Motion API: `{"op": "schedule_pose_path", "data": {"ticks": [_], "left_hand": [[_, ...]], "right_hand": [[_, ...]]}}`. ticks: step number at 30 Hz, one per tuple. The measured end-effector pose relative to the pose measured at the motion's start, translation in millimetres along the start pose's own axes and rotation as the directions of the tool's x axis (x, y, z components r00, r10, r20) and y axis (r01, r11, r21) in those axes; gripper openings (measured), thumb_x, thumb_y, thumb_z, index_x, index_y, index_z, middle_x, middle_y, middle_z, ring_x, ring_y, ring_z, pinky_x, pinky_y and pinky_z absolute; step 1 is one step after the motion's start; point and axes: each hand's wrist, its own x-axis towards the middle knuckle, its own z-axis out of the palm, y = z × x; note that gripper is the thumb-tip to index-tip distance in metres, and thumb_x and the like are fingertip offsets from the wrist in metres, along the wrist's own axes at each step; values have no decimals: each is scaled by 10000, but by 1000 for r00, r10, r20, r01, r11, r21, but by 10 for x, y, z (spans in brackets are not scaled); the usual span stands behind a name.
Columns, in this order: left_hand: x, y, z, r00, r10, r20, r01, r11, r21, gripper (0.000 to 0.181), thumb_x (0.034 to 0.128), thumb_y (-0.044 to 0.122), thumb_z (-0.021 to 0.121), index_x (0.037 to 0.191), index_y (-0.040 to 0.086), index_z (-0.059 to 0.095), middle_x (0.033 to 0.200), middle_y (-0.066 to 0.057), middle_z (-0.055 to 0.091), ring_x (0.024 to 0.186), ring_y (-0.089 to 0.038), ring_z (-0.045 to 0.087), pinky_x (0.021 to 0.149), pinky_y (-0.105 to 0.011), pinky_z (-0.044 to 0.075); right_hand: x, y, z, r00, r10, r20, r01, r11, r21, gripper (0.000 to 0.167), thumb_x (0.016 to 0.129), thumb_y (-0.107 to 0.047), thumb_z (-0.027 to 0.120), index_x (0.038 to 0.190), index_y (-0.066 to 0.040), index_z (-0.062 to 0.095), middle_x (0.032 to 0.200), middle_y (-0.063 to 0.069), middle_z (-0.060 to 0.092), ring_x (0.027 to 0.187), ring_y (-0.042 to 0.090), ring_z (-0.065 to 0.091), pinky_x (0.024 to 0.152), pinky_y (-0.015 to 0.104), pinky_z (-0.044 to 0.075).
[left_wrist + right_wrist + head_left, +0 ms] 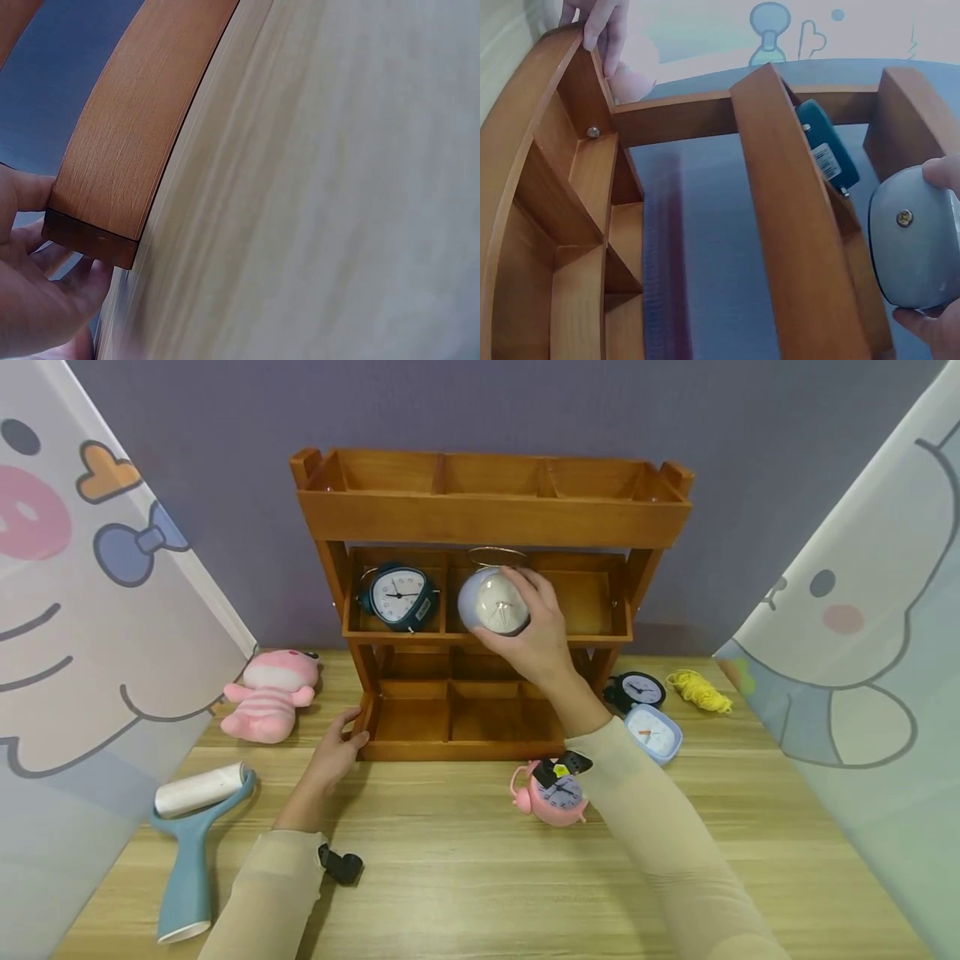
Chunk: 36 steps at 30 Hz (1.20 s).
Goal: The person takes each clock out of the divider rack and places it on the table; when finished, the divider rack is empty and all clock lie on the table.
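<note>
1. Directions from the person's seat, 12 = dead ahead. Nearest thing on the worktop (450,860) for this: pink clock (555,802), just in front of the rack (495,520), partly covered by the wrist gear and right sleeve.
2. Hands, left first: left hand (335,756) pinches the end board at the rack's 8, low corner. Thumb on one side, fingers on the other. Holds nothing else.
3. Right hand (542,631) holds the pale blue-grey clock (491,602), coming in from its 4. Fingers and thumb spread about as wide as the clock body.
4. Relation that matters, my read: held clock vs middle tier (799,225). It's at that tier, just to the 3 side of the divider (447,585). Right hand is on it; left is well apart, clock off at its 1-2. Touching the tier? Can't tell.
5. Held clock's long axis: none stands out, near-round from the front. Wire loop at its 12, dial toward the person, glare on it.
6. Across the divider, at the held clock's 9: dark teal clock (401,596) in its own bay.
7. Farthest: wall (487,402), 12, behind the rack.
</note>
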Motion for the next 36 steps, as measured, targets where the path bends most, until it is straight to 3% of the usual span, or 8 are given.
{"op": "schedule_pose_path", "data": {"ticks": [11,22,36], "left_hand": [[-12,-27,-9,1000,2,1,-2,1000,6,579,1035,76,431,1548,31,167,1548,-271,154,1340,-434,281,1023,-559,313],[3,-9,4,1000,-9,-5,9,1000,6,575,1035,83,438,1548,39,182,1523,-288,207,1320,-432,319,1008,-545,335],[-9,12,-6,1000,-21,-9,22,1000,11,576,1038,93,446,1552,58,188,1473,-304,282,1249,-398,392,887,-450,423]], "right_hand": [[-317,-27,-254,992,37,122,-35,999,-22,761,695,-213,892,1375,-118,563,1402,109,432,1231,294,448,953,524,399],[-714,75,-341,971,36,236,-37,999,-3,781,690,-203,890,1388,-128,547,1408,79,447,1218,292,466,920,531,427],[-1150,196,-242,919,65,388,-83,996,30,748,695,-228,885,1369,-174,566,1407,44,458,1205,276,492,922,502,436]]}}
